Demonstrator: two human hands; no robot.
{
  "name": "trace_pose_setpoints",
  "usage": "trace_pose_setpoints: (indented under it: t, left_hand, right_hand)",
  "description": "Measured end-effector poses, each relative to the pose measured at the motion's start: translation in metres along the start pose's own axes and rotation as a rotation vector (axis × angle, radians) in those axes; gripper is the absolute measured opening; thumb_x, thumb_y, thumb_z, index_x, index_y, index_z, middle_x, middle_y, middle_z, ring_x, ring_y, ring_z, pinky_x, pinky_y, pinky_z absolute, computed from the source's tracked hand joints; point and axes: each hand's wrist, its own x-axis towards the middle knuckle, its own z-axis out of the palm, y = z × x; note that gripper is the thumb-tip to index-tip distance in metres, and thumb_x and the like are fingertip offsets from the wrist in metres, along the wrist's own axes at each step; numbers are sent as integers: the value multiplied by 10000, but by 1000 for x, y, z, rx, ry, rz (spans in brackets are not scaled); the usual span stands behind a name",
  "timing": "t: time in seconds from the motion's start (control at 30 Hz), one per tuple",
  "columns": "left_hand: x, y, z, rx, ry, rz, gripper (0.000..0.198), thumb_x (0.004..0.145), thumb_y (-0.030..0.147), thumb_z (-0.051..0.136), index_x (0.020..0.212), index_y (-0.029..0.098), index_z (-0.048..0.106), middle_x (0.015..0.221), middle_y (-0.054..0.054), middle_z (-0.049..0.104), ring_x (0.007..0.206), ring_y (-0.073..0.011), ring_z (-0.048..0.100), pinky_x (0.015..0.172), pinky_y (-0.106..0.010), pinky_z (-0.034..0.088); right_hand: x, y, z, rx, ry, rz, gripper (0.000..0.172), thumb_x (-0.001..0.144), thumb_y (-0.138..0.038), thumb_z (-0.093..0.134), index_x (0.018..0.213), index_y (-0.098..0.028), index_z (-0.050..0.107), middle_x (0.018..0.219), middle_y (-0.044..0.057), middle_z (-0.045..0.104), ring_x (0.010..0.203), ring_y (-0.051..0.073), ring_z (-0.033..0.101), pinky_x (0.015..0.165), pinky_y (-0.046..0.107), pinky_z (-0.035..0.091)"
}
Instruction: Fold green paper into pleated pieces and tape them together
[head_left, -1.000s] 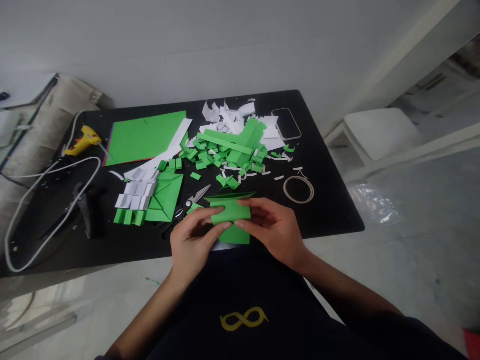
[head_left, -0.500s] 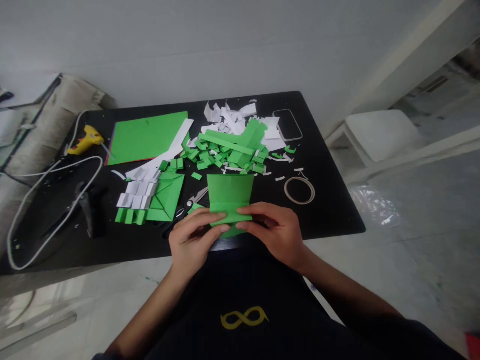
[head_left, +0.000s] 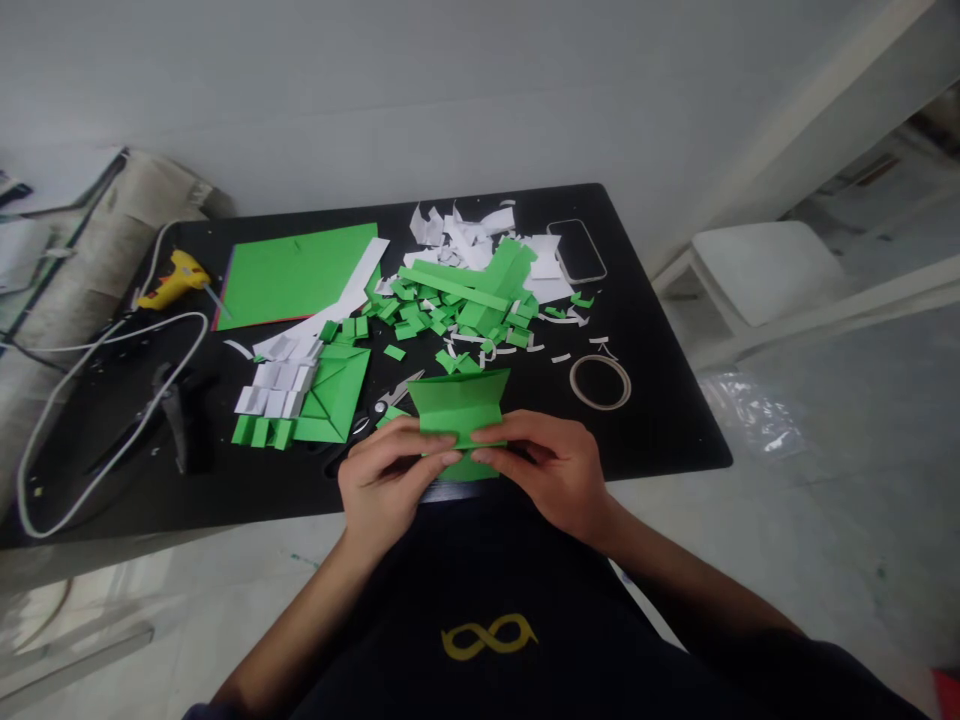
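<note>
A sheet of green paper (head_left: pixel 459 400) with creases across it is held above the table's front edge. My left hand (head_left: pixel 386 475) pinches its near left part between thumb and fingers. On the near right part, my right hand (head_left: pixel 559 465) pinches it the same way. The thumbs lie below and the fingertips above, close together along a fold. Beyond the hands the far part of the paper tilts up, its top edge bent. Another green flap shows beneath the thumbs. Partly hidden behind my left hand are scissors (head_left: pixel 386 402) on the table.
On the black table (head_left: pixel 652 400) lies a pile of green paper pieces (head_left: pixel 465 300) with white scraps (head_left: pixel 465 240) behind. A tape ring (head_left: pixel 600 382) is at right. Leftward are folded white pieces (head_left: pixel 277 385), green sheets (head_left: pixel 300 270), a yellow glue gun (head_left: pixel 176 280) and a white cable (head_left: pixel 105 480).
The far part of the green paper has tipped down and nearer, looking shorter with a crease showing. Small green scraps behind it have come into view. Both hands keep their pinch, almost in place.
</note>
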Motion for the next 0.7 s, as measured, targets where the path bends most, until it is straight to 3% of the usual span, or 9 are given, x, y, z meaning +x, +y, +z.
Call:
trace_pose_setpoints:
  t: [0.43,0.57,0.7]
  left_hand:
    - [-2,0,-4,2,-24,-49,111,878,189,860,916,293,866,852,-22,852,760,-179,762,712,-306,624]
    - [-4,1,-4,8,-19,-94,57,857,224,877,894,265,865,820,-37,834,721,-175,735,627,-276,590]
    - [-5,1,-5,9,35,-146,72,829,221,897,884,246,857,805,-33,817,671,-146,702,542,-222,525]
  right_hand:
    - [0,-1,-1,-15,-28,-31,173,906,-222,865,1047,-321,864,976,9,855,839,189,804,799,330,678]
    - [-3,-3,1,-42,-15,21,123,908,-272,860,1030,-294,854,984,23,851,859,204,810,821,338,687]
    - [-6,-5,3,-72,28,62,217,893,-306,875,1104,-293,826,975,16,847,818,193,806,783,310,684]
